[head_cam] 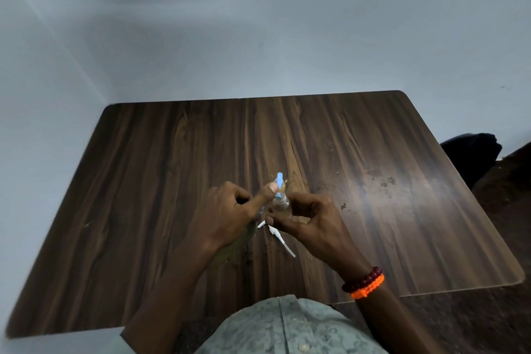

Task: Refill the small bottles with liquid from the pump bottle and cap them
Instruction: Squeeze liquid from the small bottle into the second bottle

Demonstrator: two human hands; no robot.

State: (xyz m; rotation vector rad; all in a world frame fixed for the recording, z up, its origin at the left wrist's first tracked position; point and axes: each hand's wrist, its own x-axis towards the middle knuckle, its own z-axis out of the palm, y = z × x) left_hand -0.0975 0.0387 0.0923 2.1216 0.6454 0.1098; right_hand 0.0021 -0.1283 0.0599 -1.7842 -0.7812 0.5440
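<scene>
A small clear bottle is held up over the middle of the counter, close to the person's chest. It has some clear liquid in it and its top looks open. The right hand has its fingers curled round the bottle's body. The left hand is wrapped round the pump bottle, mostly hidden, and its thumb presses on the blue pump top, whose tip sits right at the small bottle's mouth.

The little bottle looks light and made of thin plastic, so it could bend if squeezed hard. It may be wet and slippery. Holding it round the middle, not the neck, seems best.

A white cap with a thin tube lies on the counter just under the hands. Wet spots show on the wood to the right. Red and orange bracelets sit on the right wrist.
</scene>
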